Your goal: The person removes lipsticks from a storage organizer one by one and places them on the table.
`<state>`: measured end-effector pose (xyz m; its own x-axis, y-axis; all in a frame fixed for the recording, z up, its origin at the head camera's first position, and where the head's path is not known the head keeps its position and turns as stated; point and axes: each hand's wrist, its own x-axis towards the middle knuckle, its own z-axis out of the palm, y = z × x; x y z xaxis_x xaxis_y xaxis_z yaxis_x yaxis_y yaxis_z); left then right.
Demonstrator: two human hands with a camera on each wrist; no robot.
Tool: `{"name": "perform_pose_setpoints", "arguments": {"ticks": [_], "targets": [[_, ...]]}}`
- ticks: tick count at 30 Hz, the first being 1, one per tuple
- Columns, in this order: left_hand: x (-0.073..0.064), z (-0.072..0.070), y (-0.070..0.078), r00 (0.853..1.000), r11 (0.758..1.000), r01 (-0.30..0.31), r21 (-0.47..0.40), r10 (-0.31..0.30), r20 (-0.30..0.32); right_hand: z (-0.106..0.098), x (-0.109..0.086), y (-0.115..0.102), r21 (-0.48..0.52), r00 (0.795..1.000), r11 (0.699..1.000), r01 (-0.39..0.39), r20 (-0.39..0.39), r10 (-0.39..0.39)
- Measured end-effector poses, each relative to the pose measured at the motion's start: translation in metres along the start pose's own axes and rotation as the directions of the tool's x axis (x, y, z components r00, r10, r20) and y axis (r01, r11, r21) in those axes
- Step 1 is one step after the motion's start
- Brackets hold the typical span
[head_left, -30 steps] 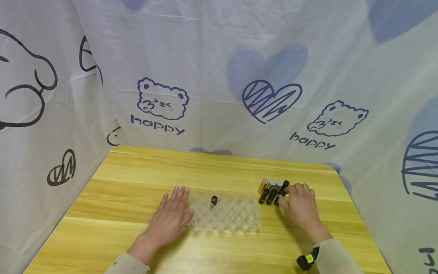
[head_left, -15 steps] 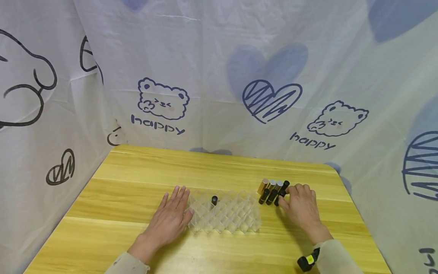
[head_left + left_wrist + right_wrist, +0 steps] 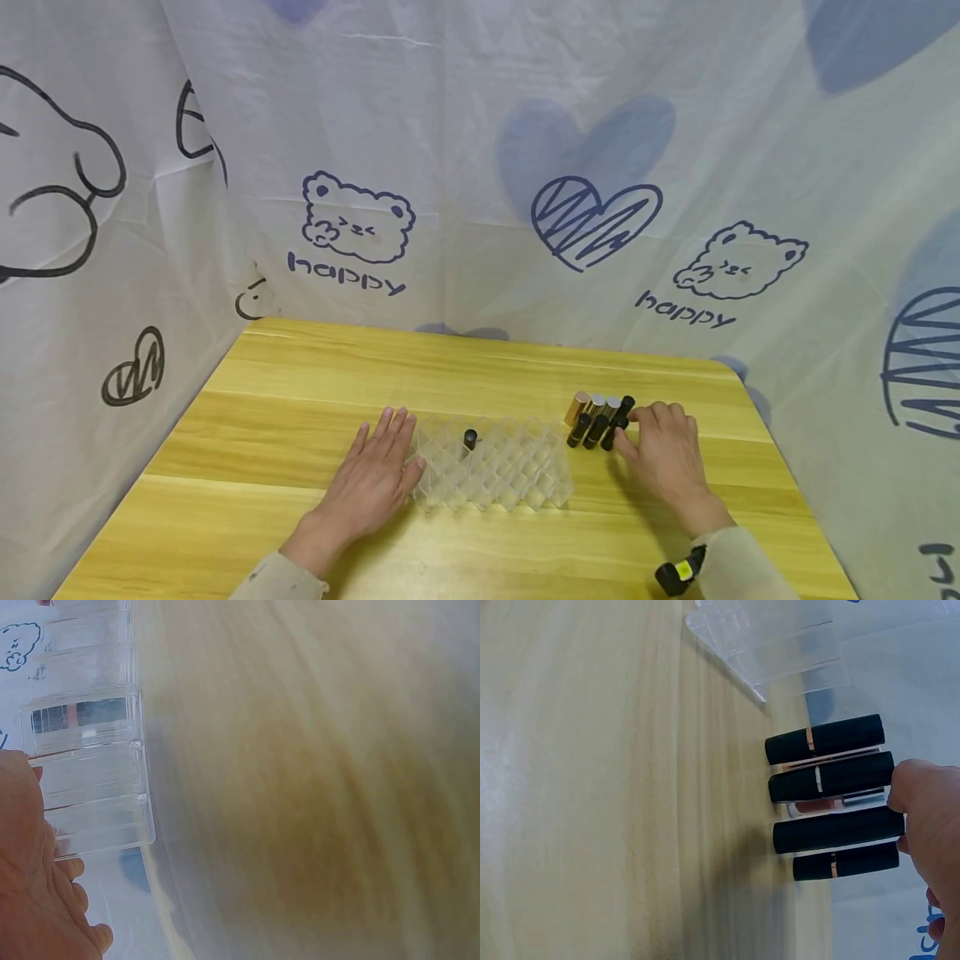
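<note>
My left hand (image 3: 372, 477) lies flat with straight fingers at the left end of a clear plastic lipstick organizer (image 3: 517, 471); its thumb touches that end. One black-capped lipstick (image 3: 469, 439) stands in a rear-left compartment. My right hand (image 3: 664, 452) is at the right end of a group of upright lipsticks. Its thumb and a finger pinch the top of a black lipstick (image 3: 838, 829) in the front row. Two more black lipsticks (image 3: 829, 778) stand beside it. Behind are a gold one (image 3: 577, 407), two silver-topped ones (image 3: 603, 407) and a slim black one (image 3: 846, 862).
The wooden table (image 3: 480, 550) stretches around the organizer and lipsticks. A white curtain (image 3: 465, 167) printed with bears and hearts hangs behind it and at the sides. The right wrist wears a black strap device (image 3: 678, 572).
My right hand has shifted slightly right, and the black lipstick at its fingertips has moved slightly the same way. The left hand and the organizer have stayed in place.
</note>
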<state>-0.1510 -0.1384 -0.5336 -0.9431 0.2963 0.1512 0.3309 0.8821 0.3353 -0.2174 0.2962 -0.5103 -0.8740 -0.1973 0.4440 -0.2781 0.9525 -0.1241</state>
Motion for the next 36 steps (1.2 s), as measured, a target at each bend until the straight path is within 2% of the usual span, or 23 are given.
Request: {"name": "perform_pose_setpoints", "arguments": {"ticks": [4, 7, 13, 19, 31, 36], "targets": [[0.000, 0.000, 0.000, 1.000, 1.000, 0.002, 0.001, -0.002, -0.002, -0.003, 0.001, -0.001, -0.003, 0.999, 1.000, 0.016, -0.035, -0.016], [0.000, 0.000, 0.001, 1.000, 1.000, 0.002, 0.006, -0.002, -0.004, -0.006, 0.004, -0.006, -0.003, 0.994, 0.998, 0.061, -0.088, -0.061], [0.000, 0.000, 0.001, 1.000, 0.999, -0.004, 0.044, 0.004, -0.006, -0.013, 0.013, -0.027, -0.013, 0.962, 0.981, 0.194, -0.196, -0.193], [-0.001, -0.001, 0.001, 1.000, 0.996, -0.014, 0.086, 0.015, -0.012, -0.013, 0.018, -0.058, 0.003, 0.943, 0.964, 0.266, -0.209, -0.260], [0.000, 0.000, 0.000, 1.000, 0.995, -0.021, 0.094, 0.023, -0.014, 0.003, 0.025, -0.113, 0.017, 0.877, 0.903, 0.429, -0.249, -0.412], [0.000, 0.000, 0.000, 0.999, 0.995, -0.024, 0.094, 0.026, -0.021, 0.006, 0.026, -0.133, 0.015, 0.872, 0.889, 0.457, -0.206, -0.444]]}}
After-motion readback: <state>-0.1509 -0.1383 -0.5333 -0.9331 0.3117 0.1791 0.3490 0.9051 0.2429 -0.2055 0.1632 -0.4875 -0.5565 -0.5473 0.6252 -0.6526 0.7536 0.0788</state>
